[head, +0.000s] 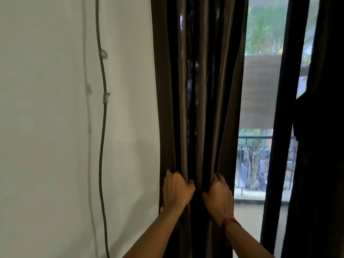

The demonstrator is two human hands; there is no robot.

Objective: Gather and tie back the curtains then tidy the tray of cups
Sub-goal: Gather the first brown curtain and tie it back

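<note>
A dark brown curtain [201, 86] hangs bunched in narrow vertical folds beside the white wall. My left hand [176, 189] clutches the folds on the curtain's left side, fingers wrapped into the cloth. My right hand [218, 192] clutches the folds on its right side, at about the same height; a red thread circles that wrist. The two hands are close together with a dark strip of cloth between them. A second dark curtain [322, 146] hangs at the far right edge. No tray or cups are in view.
A black cable [102, 127] runs down the white wall at left, held by small clips. A dark door frame [281, 127] stands right of the gathered curtain. Through the glass I see a balcony railing [260, 161], greenery and a brown blind.
</note>
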